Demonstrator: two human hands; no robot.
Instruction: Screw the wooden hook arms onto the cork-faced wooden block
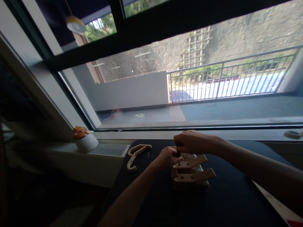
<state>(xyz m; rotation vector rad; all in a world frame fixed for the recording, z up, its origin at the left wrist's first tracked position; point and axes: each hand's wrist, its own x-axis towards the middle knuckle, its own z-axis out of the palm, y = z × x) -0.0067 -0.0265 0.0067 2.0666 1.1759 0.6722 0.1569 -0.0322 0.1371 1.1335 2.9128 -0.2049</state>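
My right hand [190, 139] is closed around the dark handle of a screwdriver [179, 150], which points down at a wooden hook [190, 163]. My left hand [167, 157] is beside it, its fingers pinched together near the screwdriver's lower end. Exactly what they grip is hidden. A second wooden hook [196, 176] lies alongside the first, with dark screw holes visible. Both rest on a brownish wooden-looking block [190, 186], their straight arms sticking out to the right.
Two loose wooden hooks [133, 161] lie at the table's left, beside several thin screws or nails [147, 154]. The dark table [156, 201] stands against a windowsill [137, 135]. A white pot with an orange top [85, 142] sits by a vent grille [109, 150]. A tape roll [293, 134] is at far right.
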